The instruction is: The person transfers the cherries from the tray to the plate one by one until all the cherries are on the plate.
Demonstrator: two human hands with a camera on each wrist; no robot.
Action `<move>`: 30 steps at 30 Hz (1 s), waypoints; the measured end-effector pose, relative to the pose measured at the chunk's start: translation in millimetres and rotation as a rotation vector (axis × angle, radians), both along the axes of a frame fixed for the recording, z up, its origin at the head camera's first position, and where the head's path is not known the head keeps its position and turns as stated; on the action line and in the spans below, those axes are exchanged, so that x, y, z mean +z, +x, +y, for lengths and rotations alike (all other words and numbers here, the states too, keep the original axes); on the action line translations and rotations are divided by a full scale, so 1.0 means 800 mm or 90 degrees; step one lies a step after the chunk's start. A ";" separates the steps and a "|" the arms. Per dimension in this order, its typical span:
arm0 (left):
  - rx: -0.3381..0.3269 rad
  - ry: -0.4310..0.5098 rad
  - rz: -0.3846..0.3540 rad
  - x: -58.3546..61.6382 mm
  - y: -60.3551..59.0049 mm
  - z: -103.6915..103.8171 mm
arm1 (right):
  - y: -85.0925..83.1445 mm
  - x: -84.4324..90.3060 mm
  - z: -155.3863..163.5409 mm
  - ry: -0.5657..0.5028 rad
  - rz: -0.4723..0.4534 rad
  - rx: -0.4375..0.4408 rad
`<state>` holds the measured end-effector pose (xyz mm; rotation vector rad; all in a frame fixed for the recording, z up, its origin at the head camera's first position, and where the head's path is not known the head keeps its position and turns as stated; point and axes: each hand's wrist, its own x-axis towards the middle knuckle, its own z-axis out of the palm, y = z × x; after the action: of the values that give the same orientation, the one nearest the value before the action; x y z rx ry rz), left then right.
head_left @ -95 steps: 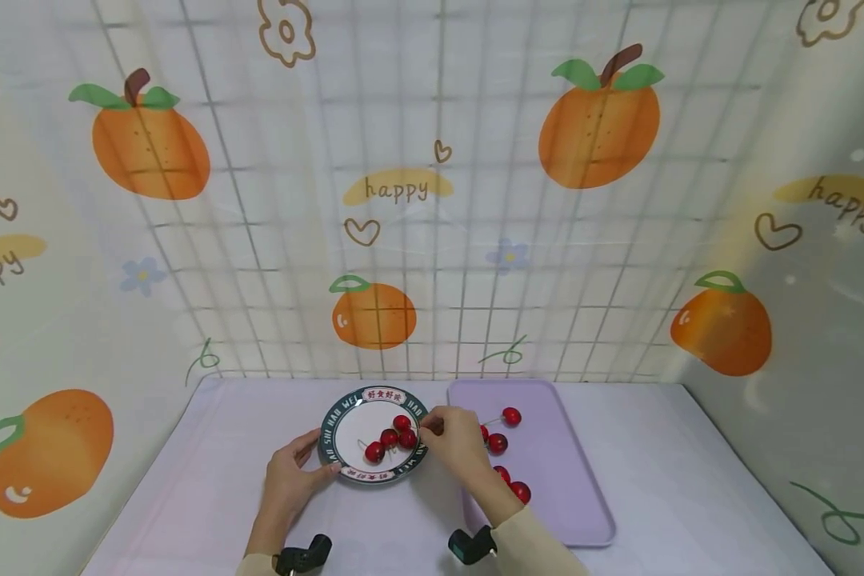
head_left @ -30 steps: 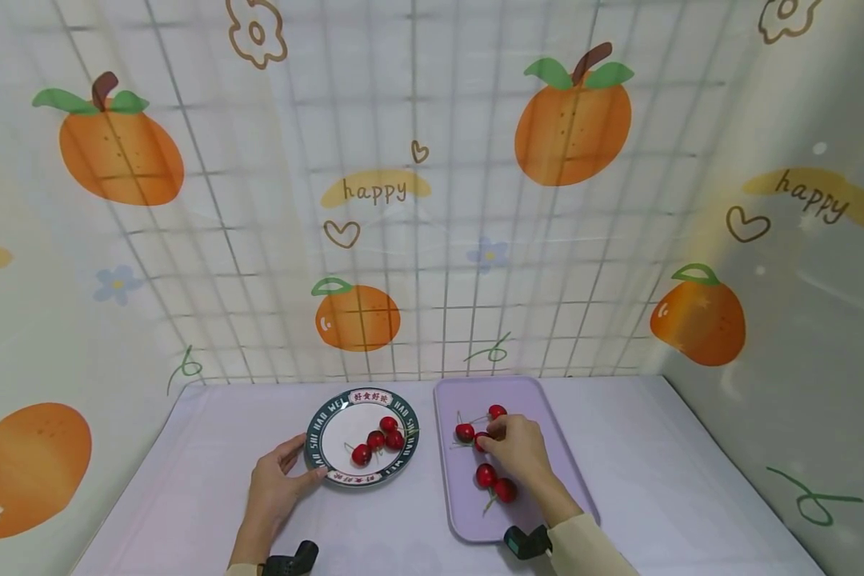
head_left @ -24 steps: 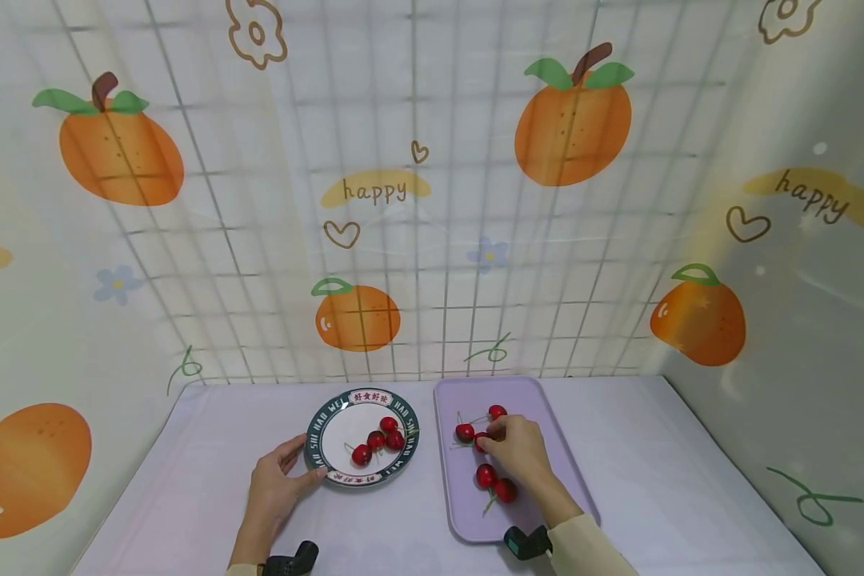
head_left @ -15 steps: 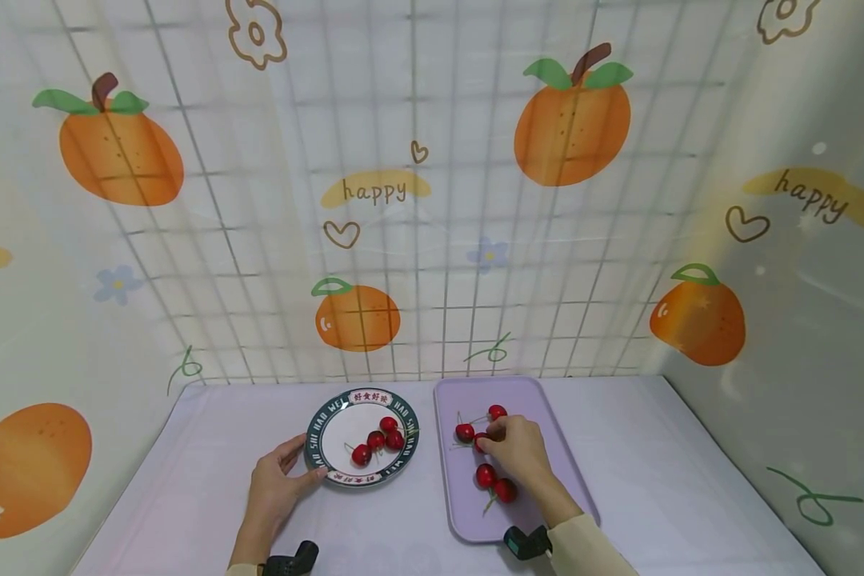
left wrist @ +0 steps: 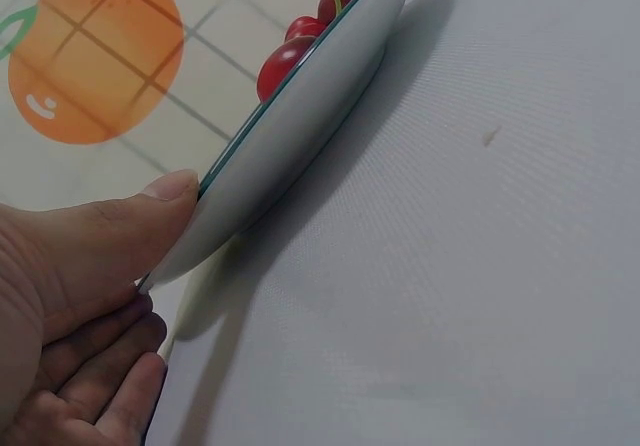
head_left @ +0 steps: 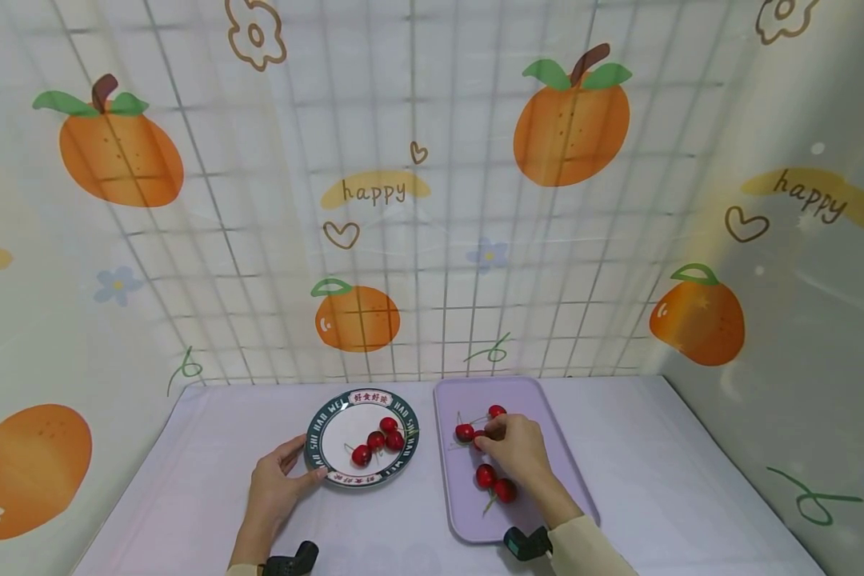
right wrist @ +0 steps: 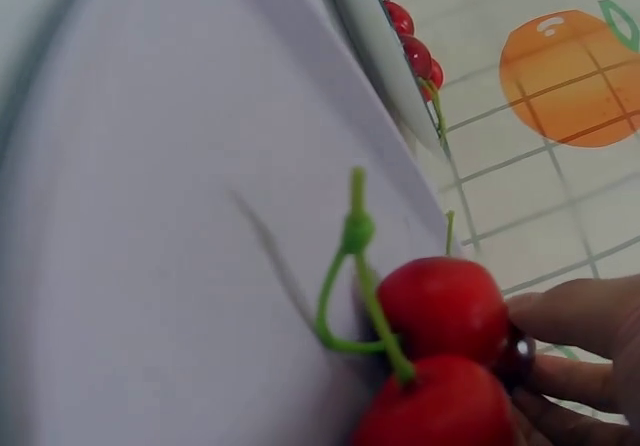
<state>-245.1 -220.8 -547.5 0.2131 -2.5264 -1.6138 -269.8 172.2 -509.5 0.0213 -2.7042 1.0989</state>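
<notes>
The left hand (head_left: 277, 486) grips the plate (head_left: 315, 428) at its left. The right hand (head_left: 521, 452) pinches a cherry (head_left: 478, 441) within the lilac tray (head_left: 464, 512); light pressure should avoid bruising

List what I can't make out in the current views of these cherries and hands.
Pinched cherry: partly covered by the right hand in the head view and by a nearer cherry in the right wrist view.
Lowest cherry, right wrist view: cut off by the bottom edge.
Served cherries, left wrist view: lower parts hidden behind the plate.
</notes>
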 end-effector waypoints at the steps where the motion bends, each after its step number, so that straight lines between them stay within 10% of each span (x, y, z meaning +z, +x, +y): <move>1: -0.001 0.001 0.000 0.000 0.000 0.000 | 0.000 0.002 -0.001 -0.002 -0.001 -0.003; 30: 0.003 0.003 -0.005 0.004 0.002 0.002 | -0.005 0.039 -0.044 -0.039 0.063 0.040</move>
<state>-243.2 -219.4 -543.9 0.2254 -2.5261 -1.6205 -273.5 136.7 -477.9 0.1463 -2.5974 1.1668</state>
